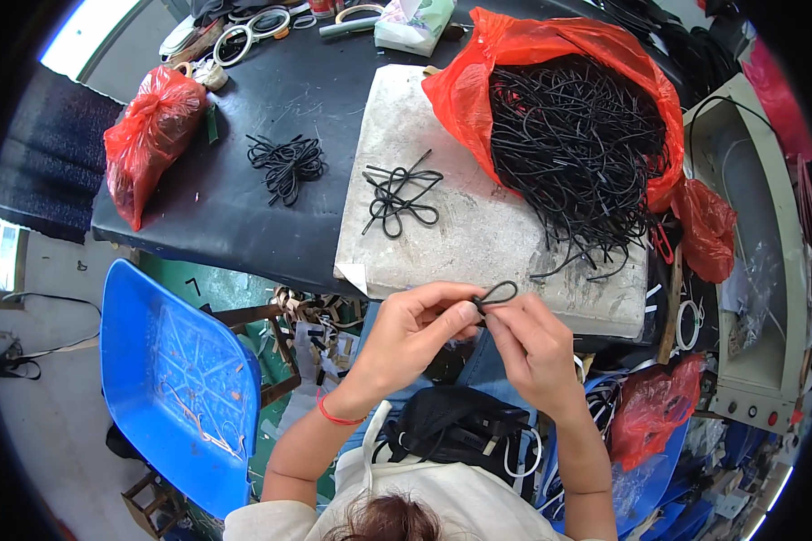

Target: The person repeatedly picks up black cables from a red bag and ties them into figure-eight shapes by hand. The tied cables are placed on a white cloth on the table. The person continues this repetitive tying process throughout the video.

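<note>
— What are the fingers (467, 311) doing?

— Both hands pinch one black cord loop (499, 292): the left hand (415, 326) and the right hand (532, 343) press thumb and fingertips together at its base, just in front of the desk (235, 198) edge.

— Any packages?

— A big red plastic bag (523, 45) lies open at the far right, spilling black cords (577, 144). A smaller knotted red bag (149, 135) sits at the left. A pale tissue pack (415, 25) lies at the far edge.

— How does the loop look?

— Thin, black, a narrow oval. Its long axis runs left-right, the closed end pointing right and slightly up. More loops (397, 194) lie on the grey slab (478, 225).
</note>
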`<state>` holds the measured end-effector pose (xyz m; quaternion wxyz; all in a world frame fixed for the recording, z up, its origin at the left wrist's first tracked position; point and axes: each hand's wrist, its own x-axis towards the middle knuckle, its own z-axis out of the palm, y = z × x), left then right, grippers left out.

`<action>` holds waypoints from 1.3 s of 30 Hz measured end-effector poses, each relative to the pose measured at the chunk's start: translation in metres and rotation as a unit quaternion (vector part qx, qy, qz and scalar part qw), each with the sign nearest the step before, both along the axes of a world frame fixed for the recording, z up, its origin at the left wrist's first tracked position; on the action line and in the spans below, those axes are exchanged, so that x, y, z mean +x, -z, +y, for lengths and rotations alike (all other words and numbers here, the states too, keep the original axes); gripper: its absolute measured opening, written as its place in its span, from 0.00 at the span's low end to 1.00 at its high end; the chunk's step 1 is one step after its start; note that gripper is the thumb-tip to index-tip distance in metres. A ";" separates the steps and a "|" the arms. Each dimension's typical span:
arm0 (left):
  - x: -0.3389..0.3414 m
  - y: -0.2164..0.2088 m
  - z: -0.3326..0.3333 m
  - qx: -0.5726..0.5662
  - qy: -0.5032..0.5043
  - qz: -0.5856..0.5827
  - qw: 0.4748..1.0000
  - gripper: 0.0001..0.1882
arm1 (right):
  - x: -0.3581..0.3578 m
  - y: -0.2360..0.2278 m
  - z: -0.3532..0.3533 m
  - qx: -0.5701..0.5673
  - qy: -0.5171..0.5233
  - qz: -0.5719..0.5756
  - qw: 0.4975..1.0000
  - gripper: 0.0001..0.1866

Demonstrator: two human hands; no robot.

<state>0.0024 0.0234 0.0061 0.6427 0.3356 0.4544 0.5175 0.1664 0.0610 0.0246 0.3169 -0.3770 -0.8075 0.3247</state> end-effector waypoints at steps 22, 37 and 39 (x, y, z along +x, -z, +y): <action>0.031 0.015 -0.006 0.042 -0.176 -0.043 0.983 0.10 | -0.019 0.004 -0.012 -0.307 0.160 0.200 0.916 0.08; 0.013 -0.002 -0.004 0.113 -0.010 0.213 0.971 0.18 | -0.014 0.011 0.004 -0.302 0.134 0.183 0.926 0.06; 0.014 -0.001 -0.005 0.103 -0.009 0.177 0.979 0.18 | -0.014 0.012 0.004 -0.287 0.141 0.175 0.931 0.07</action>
